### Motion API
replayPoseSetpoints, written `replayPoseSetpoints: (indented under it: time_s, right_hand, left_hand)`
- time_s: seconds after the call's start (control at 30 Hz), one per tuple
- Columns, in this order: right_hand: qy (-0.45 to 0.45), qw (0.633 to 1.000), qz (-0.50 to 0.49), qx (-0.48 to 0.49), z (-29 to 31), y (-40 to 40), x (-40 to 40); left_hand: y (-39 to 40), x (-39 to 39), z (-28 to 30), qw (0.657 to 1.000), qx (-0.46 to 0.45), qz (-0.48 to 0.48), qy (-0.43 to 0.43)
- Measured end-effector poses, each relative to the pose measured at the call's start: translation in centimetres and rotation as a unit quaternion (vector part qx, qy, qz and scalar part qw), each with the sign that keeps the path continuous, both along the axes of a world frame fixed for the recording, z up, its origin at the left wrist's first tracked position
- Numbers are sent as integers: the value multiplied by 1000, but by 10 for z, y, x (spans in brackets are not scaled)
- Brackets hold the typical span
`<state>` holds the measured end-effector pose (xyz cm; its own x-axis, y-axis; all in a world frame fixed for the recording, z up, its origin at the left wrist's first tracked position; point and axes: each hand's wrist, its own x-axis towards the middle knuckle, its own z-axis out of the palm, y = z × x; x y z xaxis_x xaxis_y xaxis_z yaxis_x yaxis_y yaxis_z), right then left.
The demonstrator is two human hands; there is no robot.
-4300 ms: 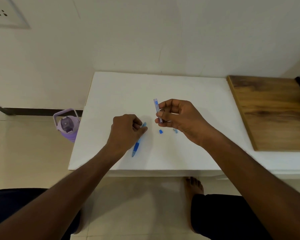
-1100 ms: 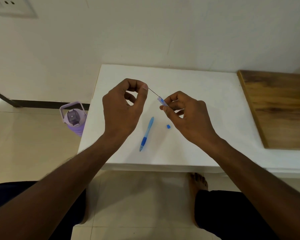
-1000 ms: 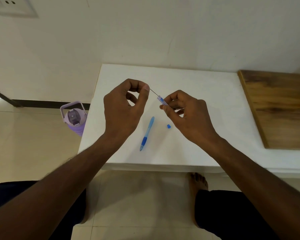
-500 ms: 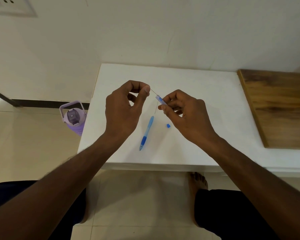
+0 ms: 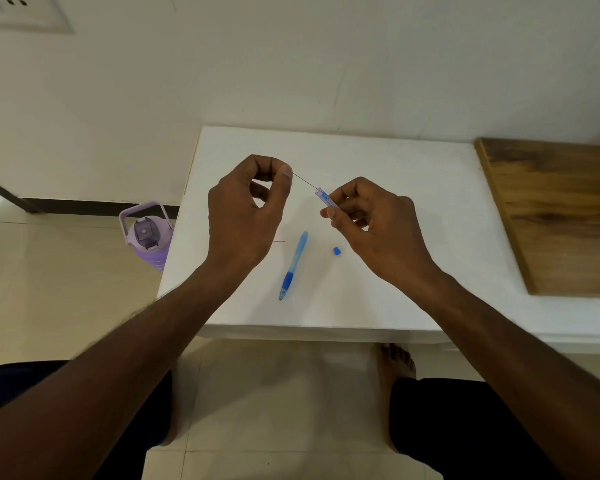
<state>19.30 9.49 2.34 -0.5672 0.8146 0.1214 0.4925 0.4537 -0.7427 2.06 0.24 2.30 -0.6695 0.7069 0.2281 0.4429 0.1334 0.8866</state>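
Observation:
My left hand (image 5: 245, 216) is raised over the white table (image 5: 378, 161) and pinches one end of a thin dark pencil lead (image 5: 305, 181) between thumb and forefinger. The lead's other end sits in the mouth of a small clear blue lead case (image 5: 324, 199), which my right hand (image 5: 374, 223) pinches. A blue mechanical pencil (image 5: 293, 265) lies on the table below the hands, tip toward me. A small blue cap (image 5: 337, 251) lies to its right. Another thin lead (image 5: 279, 241) lies on the table by my left hand.
A wooden board (image 5: 555, 216) rests on the table's right part. A purple water bottle (image 5: 148, 237) stands on the floor left of the table. The wall is just behind the table. My knees and bare feet are below the front edge.
The lead has slid further out of the case as my left hand drew slightly up and away from my right. The pencil and cap have stayed put. A loose lead now shows on the table.

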Motion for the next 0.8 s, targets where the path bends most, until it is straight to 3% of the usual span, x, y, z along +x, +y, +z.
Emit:
replayPoseSetpoints:
  time_s: [0.8]
  right_hand:
    - [21, 1000, -15, -9, -2, 1, 0]
  left_hand:
    - [-1, -4, 1, 999, 19, 0, 37]
